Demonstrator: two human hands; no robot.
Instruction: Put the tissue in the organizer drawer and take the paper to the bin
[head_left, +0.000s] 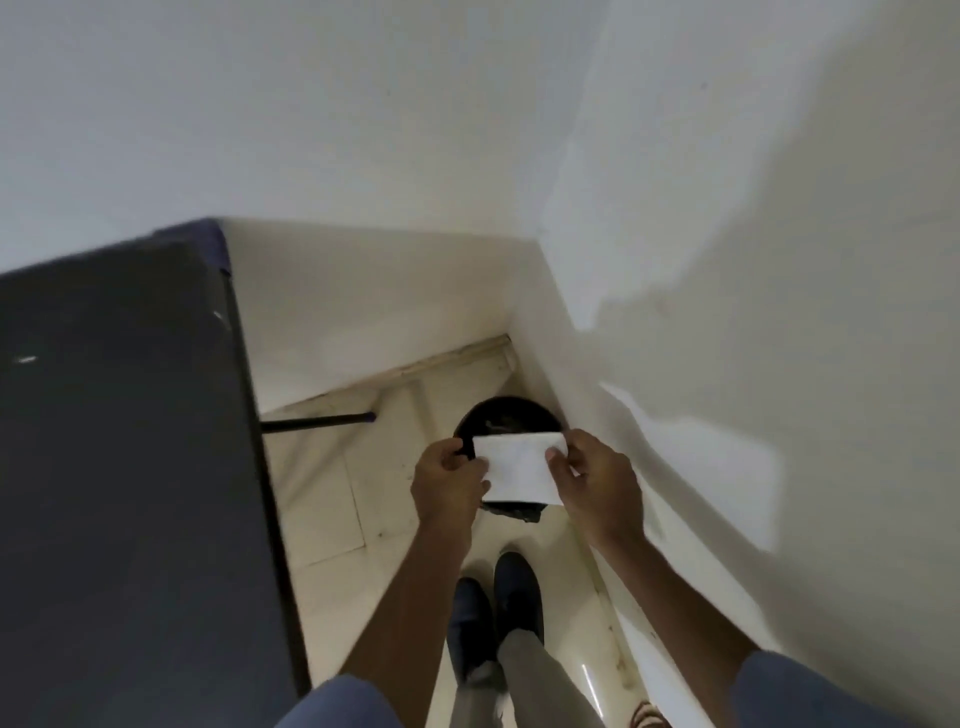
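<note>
Both hands, left hand (449, 480) at 9 o'clock and right hand (592, 483) at 3, pinch the paper (519, 467) taut directly above the black bin (506, 413), likely so it drops inside.

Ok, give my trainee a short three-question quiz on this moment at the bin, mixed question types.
1. True or false: the paper is held by both the left hand and the right hand.
2. What lies directly under the paper? A) the dark table B) the black bin C) the shoes
3. Fill in: the bin stands on the floor in the ____ where two white walls meet.

Key: 1 true; 2 B; 3 corner.
</note>
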